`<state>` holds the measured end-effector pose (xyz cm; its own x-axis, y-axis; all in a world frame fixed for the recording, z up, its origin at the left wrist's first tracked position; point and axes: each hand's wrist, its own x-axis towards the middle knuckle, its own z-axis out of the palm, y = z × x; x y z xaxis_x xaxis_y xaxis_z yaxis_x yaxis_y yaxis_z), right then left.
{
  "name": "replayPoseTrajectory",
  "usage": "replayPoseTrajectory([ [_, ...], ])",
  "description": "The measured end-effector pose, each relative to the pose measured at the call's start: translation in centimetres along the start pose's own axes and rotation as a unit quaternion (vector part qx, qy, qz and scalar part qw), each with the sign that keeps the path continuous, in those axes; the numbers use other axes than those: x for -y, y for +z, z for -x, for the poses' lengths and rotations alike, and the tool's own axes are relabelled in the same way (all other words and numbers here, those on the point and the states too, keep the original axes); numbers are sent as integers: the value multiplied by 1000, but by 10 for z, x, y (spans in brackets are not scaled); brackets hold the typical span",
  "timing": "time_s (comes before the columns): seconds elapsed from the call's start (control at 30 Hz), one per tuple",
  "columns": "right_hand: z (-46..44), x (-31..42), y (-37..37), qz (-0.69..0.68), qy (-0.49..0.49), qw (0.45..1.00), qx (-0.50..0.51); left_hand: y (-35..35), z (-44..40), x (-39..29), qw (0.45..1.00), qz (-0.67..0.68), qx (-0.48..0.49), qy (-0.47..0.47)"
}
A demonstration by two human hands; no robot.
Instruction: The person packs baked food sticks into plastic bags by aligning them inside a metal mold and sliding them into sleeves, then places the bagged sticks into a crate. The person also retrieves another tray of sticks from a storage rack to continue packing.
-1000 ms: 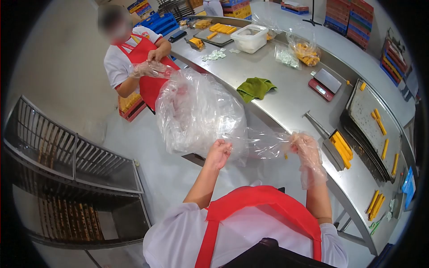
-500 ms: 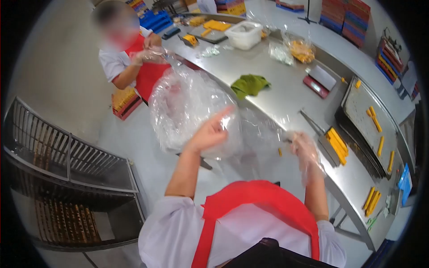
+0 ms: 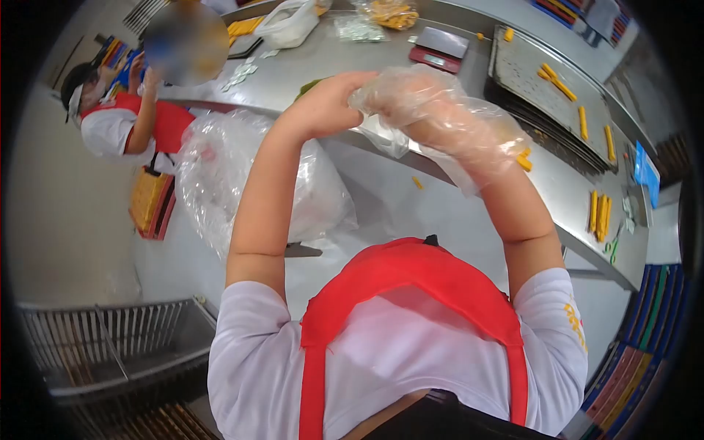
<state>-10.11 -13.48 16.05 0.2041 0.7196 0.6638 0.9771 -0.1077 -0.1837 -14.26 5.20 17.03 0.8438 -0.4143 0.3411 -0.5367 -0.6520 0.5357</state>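
My bare left hand (image 3: 331, 105) is raised over the table edge, its fingers bent against the plastic on my other hand. A loose clear plastic glove (image 3: 469, 121) covers my right hand (image 3: 418, 103) and forearm, and a thin clear bag hangs just below. The right fingers are hidden under the wrinkled plastic. Behind my left hand a green cloth (image 3: 308, 88) shows only in part. The large clear plastic bag (image 3: 242, 169) stands to the left of my left forearm. Yellow sticks (image 3: 523, 160) peek out beside my right forearm.
The steel table (image 3: 352, 59) carries a red scale (image 3: 435, 57), stacked trays (image 3: 557, 81) with yellow sticks, a white tub (image 3: 288, 23) and more yellow sticks (image 3: 600, 215). A co-worker in a red apron (image 3: 163, 125) stands at the left. A metal rack (image 3: 110, 330) stands at lower left.
Both my hands have come together and risen toward the table. My left hand has left the large bag and stopped pointing. The view has shifted, and the co-worker's arms are raised.
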Motion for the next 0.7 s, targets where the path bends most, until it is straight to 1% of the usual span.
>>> replayPoseTrajectory([
  [0.03, 5, -5, 4, 105, 8, 994, 28, 1, -1, 4, 1000, 6, 7, 10],
  [0.07, 13, -8, 5, 113, 18, 993, 29, 3, 2, 8, 995, 68, 17, -75],
  [0.1, 15, -2, 2, 112, -14, 993, -16, 4, 3, 6, 978, 129, 28, -161],
  [0.13, 16, 1, -1, 109, -45, 991, -61, -1, 1, 0, 978, 136, 34, -156],
  [0.17, 17, 0, -4, 113, -36, 991, -57, -10, -3, -7, 970, 116, 64, -206],
  [0.2, 17, -1, -8, 74, -16, 991, -115, -18, -4, -11, 958, 94, 95, -255],
  [0.23, 18, -4, -12, 38, 2, 984, -173, -26, 0, -9, 959, 98, 102, -247],
  [0.27, 39, -19, 3, -22, 67, 959, -276, -34, 4, -4, 970, 66, 51, -230],
  [0.3, 56, -32, 17, -11, 74, 959, -275, -40, 5, 0, 977, 34, 0, -211],
  [0.33, 74, -42, 31, -229, 289, 852, -373, -43, 3, 1, 978, 41, 8, -203],
  [0.37, 92, -54, 49, -421, 465, 645, -437, -46, 0, 1, 987, -19, -41, -153],
  [0.4, 111, -78, 78, -483, 519, 518, -479, -47, -4, 3, 988, -79, -89, -101],
  [0.43, 125, -95, 101, -536, 556, 377, -511, -40, -11, 12, 990, -74, -80, -94],
  [0.47, 123, -94, 109, -534, 582, 330, -517, -30, -22, 27, 986, -139, -74, -49],
  [0.5, 120, -100, 113, -530, 579, 329, -526, -19, -33, 41, 976, -204, -70, -3],
  [0.57, 111, -121, 118, -580, 578, 214, -532, 11, -51, 59, 980, -197, 6, -23],
  [0.6, 108, -131, 122, -599, 561, 227, -524, 26, -58, 69, 980, -193, 44, -31],
  [0.63, 108, -137, 122, -596, 556, 225, -535, 39, -62, 77, 980, -192, 50, -20],
  [0.7, 108, -146, 114, -610, 494, 178, -593, 58, -76, 84, 975, -177, 136, -19],
])
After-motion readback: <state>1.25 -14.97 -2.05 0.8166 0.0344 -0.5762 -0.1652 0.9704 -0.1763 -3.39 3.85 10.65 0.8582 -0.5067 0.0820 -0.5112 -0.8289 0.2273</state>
